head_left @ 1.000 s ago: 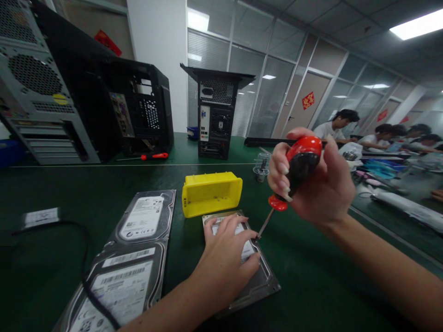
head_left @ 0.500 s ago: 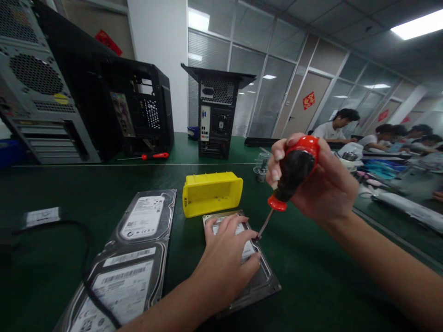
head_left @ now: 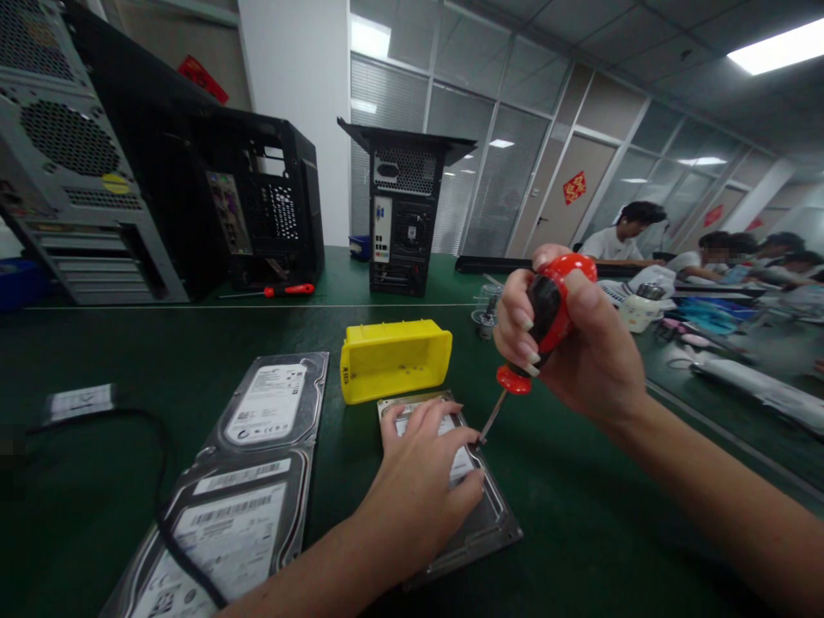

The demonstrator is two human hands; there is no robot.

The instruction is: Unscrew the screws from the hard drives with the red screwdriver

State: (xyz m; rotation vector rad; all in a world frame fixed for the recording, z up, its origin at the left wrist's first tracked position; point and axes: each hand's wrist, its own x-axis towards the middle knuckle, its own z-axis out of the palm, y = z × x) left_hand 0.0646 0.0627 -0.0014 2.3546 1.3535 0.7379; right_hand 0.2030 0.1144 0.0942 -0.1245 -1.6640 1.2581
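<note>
My left hand (head_left: 418, 481) lies flat, fingers spread, on top of a hard drive (head_left: 493, 524) on the green table (head_left: 579, 515). My right hand (head_left: 579, 343) is wrapped around the red and black handle of a screwdriver (head_left: 547, 313). Its thin shaft slants down to the drive's right edge, with the tip beside my left fingertips. A yellow plastic bin (head_left: 394, 359) lies just behind the drive.
Two more hard drives (head_left: 274, 403) (head_left: 225, 532) lie to the left, with a black cable (head_left: 154, 481) across the near one. Computer cases (head_left: 270, 206) (head_left: 402, 215) stand at the back, a second red screwdriver (head_left: 287, 290) near them. People sit at the far right.
My right hand has shifted its grip and turned the screwdriver handle a little. The tip stays at the same spot on the drive. My left hand has not moved.
</note>
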